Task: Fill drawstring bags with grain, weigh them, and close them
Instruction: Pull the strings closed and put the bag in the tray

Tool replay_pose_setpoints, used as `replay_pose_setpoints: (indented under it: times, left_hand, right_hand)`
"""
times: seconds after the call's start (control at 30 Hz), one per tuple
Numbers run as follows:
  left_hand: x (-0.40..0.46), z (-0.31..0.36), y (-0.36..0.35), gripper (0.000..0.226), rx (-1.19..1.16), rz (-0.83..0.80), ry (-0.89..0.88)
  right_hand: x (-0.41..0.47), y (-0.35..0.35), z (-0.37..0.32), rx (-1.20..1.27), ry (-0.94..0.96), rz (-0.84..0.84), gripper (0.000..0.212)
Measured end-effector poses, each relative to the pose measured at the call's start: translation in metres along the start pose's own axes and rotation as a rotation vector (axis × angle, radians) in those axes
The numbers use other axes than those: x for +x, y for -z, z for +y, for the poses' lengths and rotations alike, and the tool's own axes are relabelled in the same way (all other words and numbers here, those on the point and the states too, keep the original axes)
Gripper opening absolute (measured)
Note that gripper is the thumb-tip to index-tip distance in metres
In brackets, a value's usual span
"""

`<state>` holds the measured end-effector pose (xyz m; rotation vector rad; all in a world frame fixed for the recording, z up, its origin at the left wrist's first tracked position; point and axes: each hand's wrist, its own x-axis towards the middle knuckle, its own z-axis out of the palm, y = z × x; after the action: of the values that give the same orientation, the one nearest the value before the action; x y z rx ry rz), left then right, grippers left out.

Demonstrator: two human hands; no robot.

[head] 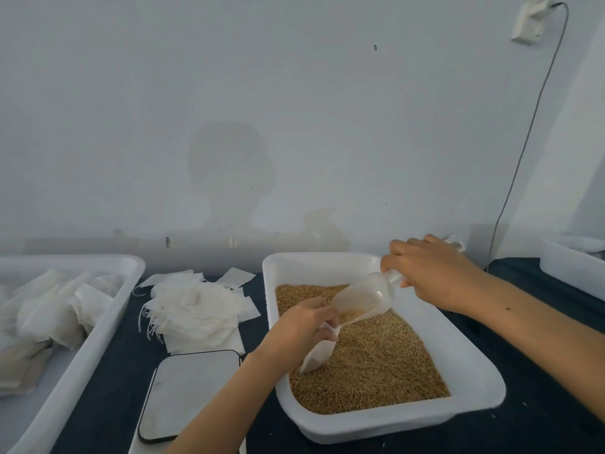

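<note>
While the right hand grips the handle of a clear plastic scoop and tilts its mouth downward, the left hand pinches the top of a small white bag just under it, fingers curled round the cloth. A little grain lies in the low end of the scoop, close to the bag's opening. The bag hangs from the left hand with its bottom corner touching the grain that fills a white tub at the middle of a dark counter. Both forearms reach in from the lower edge, the right one crossing over the tub's far right corner.

Just left of the tub, near the front, sits a flat scale with a pale plate and a dark rim; nothing rests on it. Behind the scale lies a loose stack of empty bags, their strings trailing off the left side, with a few single ones scattered toward the wall. Farther left, a second white tray holds a heap of pale bags; whether these are filled cannot be told from here. Part of a third white bin shows at the right edge.

A plain pale wall rises behind the counter, with a plug high at the right and a grey cord running down from it to the counter.
</note>
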<state>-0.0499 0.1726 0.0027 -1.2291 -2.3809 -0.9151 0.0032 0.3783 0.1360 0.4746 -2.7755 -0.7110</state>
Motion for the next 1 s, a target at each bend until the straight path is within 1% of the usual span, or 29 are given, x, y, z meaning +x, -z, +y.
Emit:
replay_pose_setpoints:
  times: [0.17, 0.27, 0.3, 0.33, 0.4, 0.43, 0.5, 0.6, 0.67, 0.73, 0.8, 0.9, 0.97, 1.0]
  left_hand:
    - [0.0, -0.001, -0.001, 0.011, 0.016, 0.01, -0.007]
    - [0.0, -0.001, 0.0, 0.011, 0.033, -0.002, 0.008]
    - [0.0, -0.001, 0.0, 0.01, 0.042, -0.006, 0.014]
    - [0.001, 0.0, 0.0, 0.009, 0.056, -0.007, 0.021]
    - [0.001, 0.0, 0.0, 0.006, 0.094, -0.002, 0.038]
    - [0.0, 0.0, -0.001, 0.006, 0.118, 0.002, 0.057]
    - [-0.001, 0.001, -0.002, 0.009, 0.143, 0.008, 0.117]
    - [-0.002, -0.001, -0.001, 0.012, 0.071, 0.04, 0.188]
    - [-0.002, -0.001, 0.001, 0.013, -0.017, 0.098, 0.237]
    - [-0.003, -0.001, 0.005, 0.012, -0.104, 0.167, 0.287]
    - [-0.005, -0.001, 0.009, 0.012, -0.136, 0.233, 0.319]
    - [-0.008, -0.002, 0.024, 0.016, -0.187, 0.359, 0.356]
    - [-0.01, -0.002, 0.04, 0.017, -0.233, 0.422, 0.352]
    - [-0.012, -0.003, 0.05, 0.017, -0.257, 0.45, 0.339]
  right_hand:
    - [0.0, 0.007, -0.005, -0.161, 0.067, 0.14, 0.046]
    - [0.0, 0.013, -0.001, -0.302, 0.125, 0.262, 0.043]
    - [0.0, 0.014, 0.002, -0.304, 0.13, 0.31, 0.043]
    - [-0.001, 0.014, 0.003, -0.301, 0.118, 0.307, 0.044]
    - [-0.002, 0.006, 0.004, -0.278, 0.033, 0.208, 0.046]
    - [-0.002, -0.002, 0.003, -0.229, -0.044, 0.144, 0.046]
    - [-0.004, -0.022, -0.005, -0.1, -0.234, 0.056, 0.04]
    - [-0.006, -0.056, -0.031, 0.141, -0.493, -0.019, 0.034]
    - [-0.004, -0.077, -0.049, 0.284, -0.598, -0.098, 0.034]
    - [-0.002, -0.091, -0.065, 0.382, -0.635, -0.178, 0.033]
    - [0.0, -0.1, -0.077, 0.437, -0.627, -0.239, 0.032]
    - [0.002, -0.103, -0.088, 0.426, -0.588, -0.299, 0.026]
    - [0.004, -0.098, -0.092, 0.379, -0.563, -0.343, 0.012]
    - [0.007, -0.092, -0.093, 0.367, -0.553, -0.361, 0.017]
